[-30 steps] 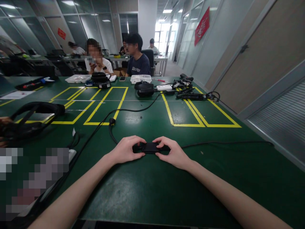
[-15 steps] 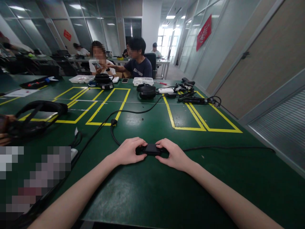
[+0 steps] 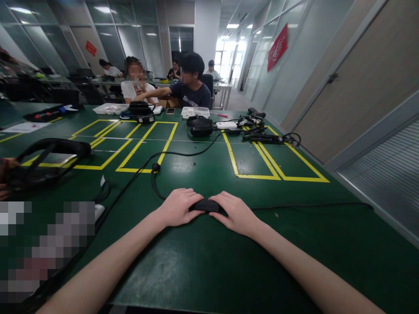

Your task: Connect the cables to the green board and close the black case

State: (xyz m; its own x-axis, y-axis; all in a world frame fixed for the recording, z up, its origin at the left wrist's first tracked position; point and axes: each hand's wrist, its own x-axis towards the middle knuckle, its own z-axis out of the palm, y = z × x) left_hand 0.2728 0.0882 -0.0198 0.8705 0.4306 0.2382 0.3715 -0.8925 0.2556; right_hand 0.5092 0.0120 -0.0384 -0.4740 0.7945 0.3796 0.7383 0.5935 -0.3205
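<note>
A small black device (image 3: 207, 205) lies on the green table (image 3: 203, 257) in front of me, with a black cable (image 3: 310, 205) running from it to the right. My left hand (image 3: 178, 206) covers its left end, fingers curled over the top. My right hand (image 3: 235, 211) covers its right end the same way. Only the middle strip of the device shows between my hands.
A second black cable (image 3: 157, 183) loops away to the far left. A black headset (image 3: 42, 161) lies at the left, more headsets (image 3: 199, 124) and cables (image 3: 265, 135) at the far side. Yellow tape rectangles (image 3: 258, 161) mark the table. Several people sit beyond.
My hands have closed in over the device, so less of it shows than before. The view has shifted slightly.
</note>
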